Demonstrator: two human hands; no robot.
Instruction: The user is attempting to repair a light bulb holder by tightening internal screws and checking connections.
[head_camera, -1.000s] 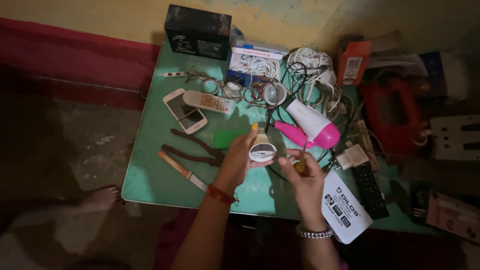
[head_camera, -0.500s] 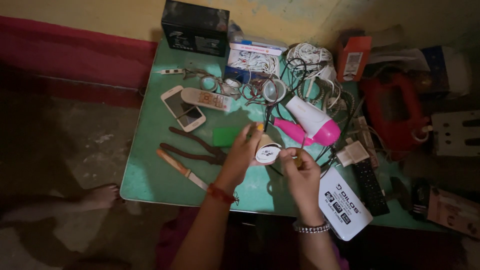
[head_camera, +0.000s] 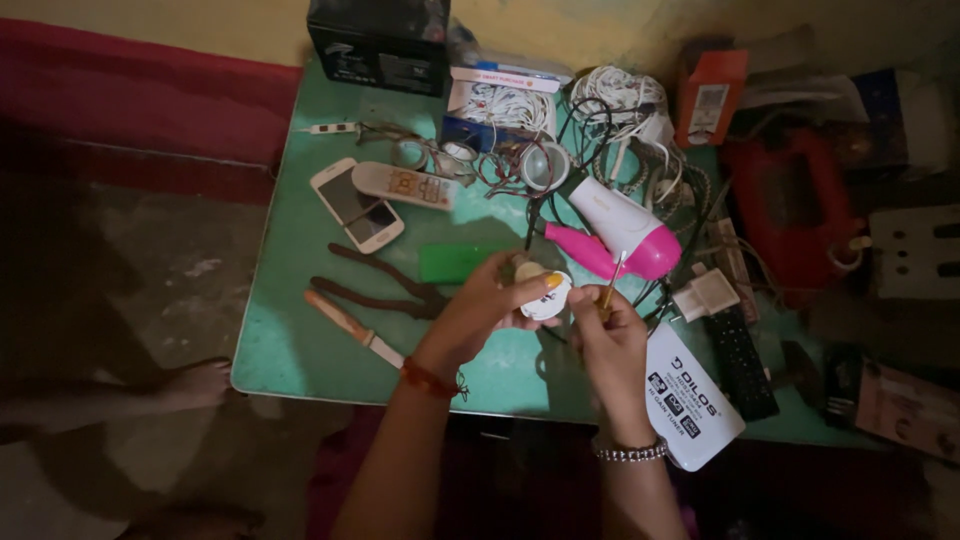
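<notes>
Cluttered green table (head_camera: 300, 350) against a yellowish wall, dim light, dark floor to the left with a bare foot (head_camera: 195, 383) showing. Left hand (head_camera: 480, 315) is closed around a small round white part (head_camera: 545, 297), thumb over its top edge, holding it just above the table near the front. Right hand (head_camera: 610, 335) is pinched shut on a thin yellow-handled tool (head_camera: 610, 285), probably a small screwdriver, shaft pointing up and away.

Change against the earlier frames: the round part sat higher between both hands a second ago, the right hand apart from it and lower; now both hands sit close together, nearly touching at the part, and the tool has come in beside it. Reads as the person bringing the tool to the part; contact itself is too small to tell.

Around them: pink-and-white hair dryer (head_camera: 620, 235) just behind the hands, green block (head_camera: 455, 262), dark pliers (head_camera: 375, 290), wooden-handled knife (head_camera: 350, 328), white smartphone (head_camera: 355, 205), white remote (head_camera: 405, 185), black remote (head_camera: 740, 360), tangled white cables (head_camera: 620, 100), black box (head_camera: 380, 40).
</notes>
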